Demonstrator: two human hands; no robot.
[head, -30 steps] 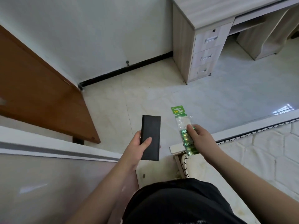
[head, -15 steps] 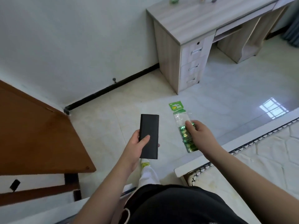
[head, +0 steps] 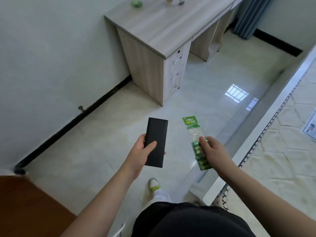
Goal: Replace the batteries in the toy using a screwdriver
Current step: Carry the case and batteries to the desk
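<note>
My left hand (head: pixel 142 152) grips a flat black rectangular case (head: pixel 156 141), held upright in front of me over the tiled floor. Beside it, my right hand (head: pixel 213 151) holds a clear plastic pack of green batteries (head: pixel 199 151) with a green header card (head: pixel 189 120) at its top. The two hands are level and a short gap apart. At the far edge of the wooden desk (head: pixel 171 29) stand a small green object (head: pixel 136 3) and a pale toy-like figure (head: pixel 175 0), cut off by the frame. No screwdriver is visible.
The desk has a drawer unit (head: pixel 176 74) facing the floor. A bed with a white mattress (head: pixel 282 151) runs along the right. A brown door (head: pixel 25 207) is at lower left, a blue curtain (head: pixel 251 16) at upper right. My foot (head: pixel 154 185) is on the tiles.
The view has swung right and forward toward the desk; the door has slid to the lower left corner. Both hands keep the same hold on the case and the battery pack.
</note>
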